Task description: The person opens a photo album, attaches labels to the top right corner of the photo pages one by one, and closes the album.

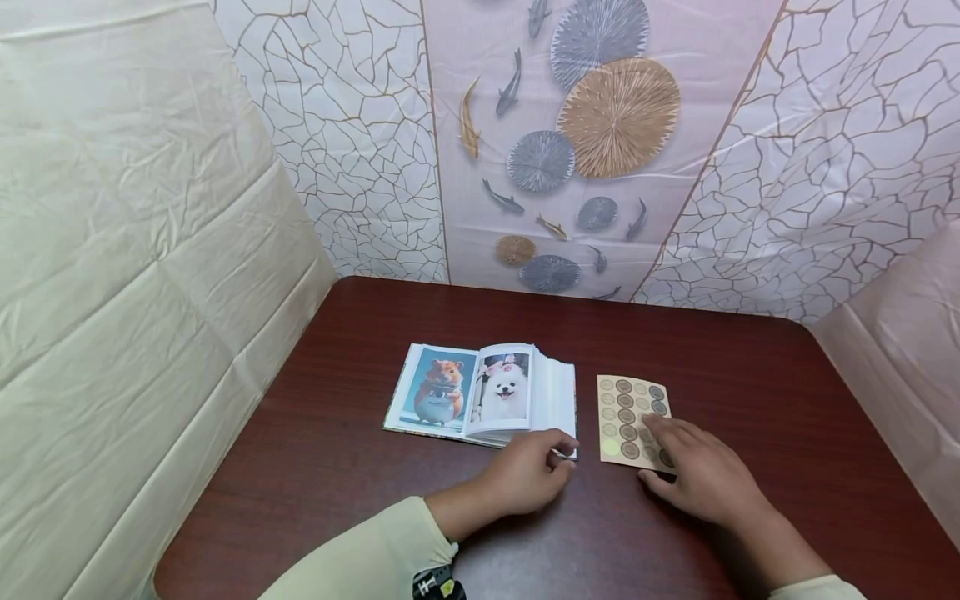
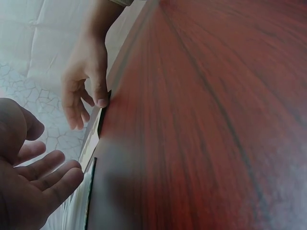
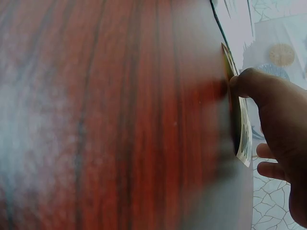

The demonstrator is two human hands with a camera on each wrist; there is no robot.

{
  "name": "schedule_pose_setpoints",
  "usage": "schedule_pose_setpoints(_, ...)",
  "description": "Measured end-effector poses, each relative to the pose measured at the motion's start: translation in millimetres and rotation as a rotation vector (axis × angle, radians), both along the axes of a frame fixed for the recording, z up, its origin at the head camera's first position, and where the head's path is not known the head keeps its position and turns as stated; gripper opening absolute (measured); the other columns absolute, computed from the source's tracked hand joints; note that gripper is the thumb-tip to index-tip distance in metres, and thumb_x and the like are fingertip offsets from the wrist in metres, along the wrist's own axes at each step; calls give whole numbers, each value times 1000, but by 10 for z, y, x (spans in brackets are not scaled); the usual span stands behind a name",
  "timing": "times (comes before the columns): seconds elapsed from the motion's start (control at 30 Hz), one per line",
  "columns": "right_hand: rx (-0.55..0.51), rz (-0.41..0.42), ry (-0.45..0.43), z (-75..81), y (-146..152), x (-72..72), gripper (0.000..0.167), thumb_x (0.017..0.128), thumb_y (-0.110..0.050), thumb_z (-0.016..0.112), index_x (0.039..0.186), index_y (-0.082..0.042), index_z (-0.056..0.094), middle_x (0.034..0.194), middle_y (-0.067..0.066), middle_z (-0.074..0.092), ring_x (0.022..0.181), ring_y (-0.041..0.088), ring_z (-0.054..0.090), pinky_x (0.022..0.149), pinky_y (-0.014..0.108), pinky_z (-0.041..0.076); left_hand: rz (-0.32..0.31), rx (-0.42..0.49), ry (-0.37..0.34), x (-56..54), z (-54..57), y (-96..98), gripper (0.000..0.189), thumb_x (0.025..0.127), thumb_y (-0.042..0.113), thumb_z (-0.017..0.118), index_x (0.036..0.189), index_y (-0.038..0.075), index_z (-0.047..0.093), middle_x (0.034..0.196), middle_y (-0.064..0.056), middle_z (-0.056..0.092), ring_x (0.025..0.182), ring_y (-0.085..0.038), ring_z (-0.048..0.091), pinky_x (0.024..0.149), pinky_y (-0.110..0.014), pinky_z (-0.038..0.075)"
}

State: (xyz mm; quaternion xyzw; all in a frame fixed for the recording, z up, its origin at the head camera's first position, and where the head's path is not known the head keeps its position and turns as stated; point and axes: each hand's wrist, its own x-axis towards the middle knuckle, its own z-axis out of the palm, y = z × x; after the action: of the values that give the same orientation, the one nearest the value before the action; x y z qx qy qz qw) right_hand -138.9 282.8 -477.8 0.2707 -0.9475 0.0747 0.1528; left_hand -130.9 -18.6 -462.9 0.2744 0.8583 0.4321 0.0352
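A small photo album (image 1: 553, 392) lies spread on the table, showing a hamster picture (image 1: 438, 388) on the left page and a white dog picture (image 1: 504, 390) on the right. By the album's near right corner is my left hand (image 1: 528, 473), its fingers loosely bent; the left wrist view shows nothing gripped by this hand (image 2: 29, 177). To the album's right lies a sheet of round stickers (image 1: 626, 417), brown and pale, with one yellowish spot at the near left. My right hand (image 1: 705, 471) reaches over its near right part. The right thumb (image 3: 244, 81) is at the sheet's edge, which sits slightly raised.
The dark red wooden table (image 1: 337, 517) spreads around both items. Cream cloth (image 1: 150, 250) hangs along the left side. A patterned curtain (image 1: 547, 150) with fish and round leaves stands behind the far table edge. A dark wristband (image 1: 438, 583) is on the left sleeve.
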Motion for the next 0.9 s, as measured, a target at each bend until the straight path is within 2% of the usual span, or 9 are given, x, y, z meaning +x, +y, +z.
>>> schedule_pose_setpoints(0.17, -12, -3, -5, -15, 21, -14, 77, 77, -37, 85, 137, 3, 59, 133, 21, 64, 118, 42, 61, 95, 59, 49, -7, 17, 1, 12, 18, 51, 24, 95, 9, 67, 119, 6, 71, 97, 7, 73, 83, 8, 63, 75, -10, 48)
schedule_pose_setpoints(0.53, -26, -23, -54, -55, 54, -41, 75, 80, -36, 84, 137, 4, 58, 132, 23, 64, 119, 41, 61, 97, 57, 48, 5, 7, -23, -20, -46, 152, 24, 97, 13, 68, 120, 8, 71, 92, 9, 73, 82, 10, 61, 74, -12, 48)
schedule_pose_setpoints(0.67, -40, -20, -47, -57, 61, -41, 72, 80, -35, 85, 136, 3, 59, 127, 23, 65, 115, 41, 63, 91, 56, 52, 8, 22, -62, -27, -48, 187, 24, 97, 14, 67, 120, 8, 70, 93, 10, 73, 82, 10, 61, 74, -12, 48)
schedule_pose_setpoints(0.9, -52, -38, -55, -58, 67, -26, 70, 81, -33, 84, 137, 0, 60, 120, 22, 68, 107, 38, 66, 80, 54, 56, 16, 59, -100, -45, -71, 239, 24, 96, 13, 66, 119, 8, 70, 104, 4, 72, 82, 9, 61, 76, -14, 49)
